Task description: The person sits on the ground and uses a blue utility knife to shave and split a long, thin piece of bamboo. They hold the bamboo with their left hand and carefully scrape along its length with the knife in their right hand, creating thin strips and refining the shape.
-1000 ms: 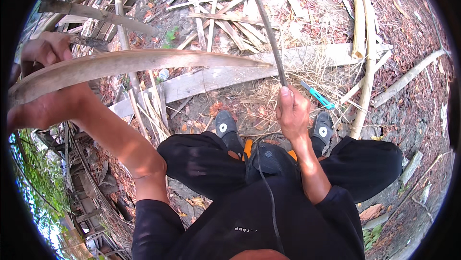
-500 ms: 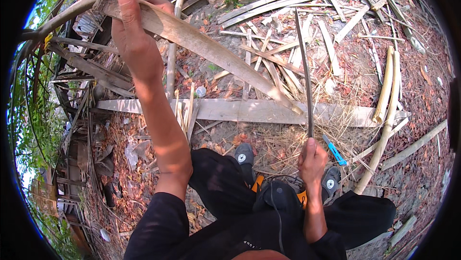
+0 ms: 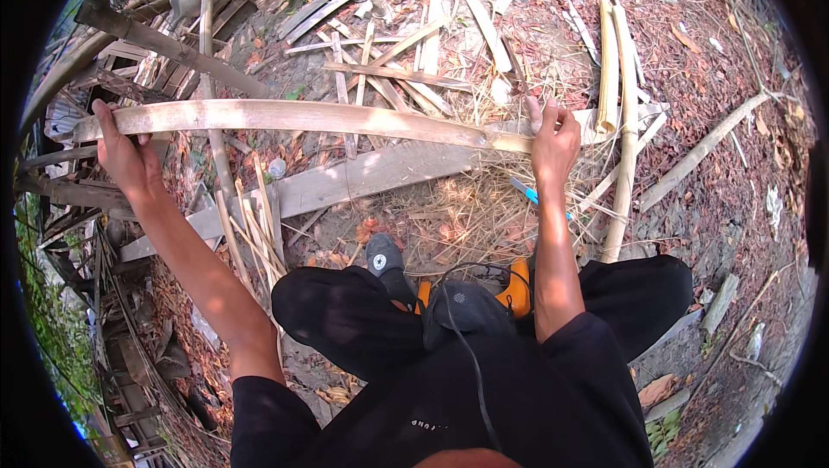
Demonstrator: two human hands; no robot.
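A long pale bamboo strip (image 3: 319, 116) stretches across in front of me, slightly bowed. My left hand (image 3: 129, 157) is closed round its left end, thumb upward. The strip's right end meets my right hand (image 3: 554, 144), whose fingers are bent. A thin dark blade of a long knife (image 3: 516, 62) points away from beside that thumb; its handle is hidden in the hand. Below the strip, a grey plank (image 3: 345, 181) lies slanted on the ground. A blue cutter (image 3: 524, 191) lies partly behind my right forearm.
Split bamboo slats (image 3: 406, 79) lie scattered ahead. Two bamboo poles (image 3: 623, 123) lie at the right, and a branch (image 3: 704, 153) beyond them. Stacked wood (image 3: 95, 183) borders the left side. Straw (image 3: 466, 209) and dry leaves cover the ground by my shoes (image 3: 384, 256).
The bamboo strip has swung from a steep slant to nearly level. My left hand has moved left and down; my right hand has moved forward to the strip's right end. The view has shifted right.
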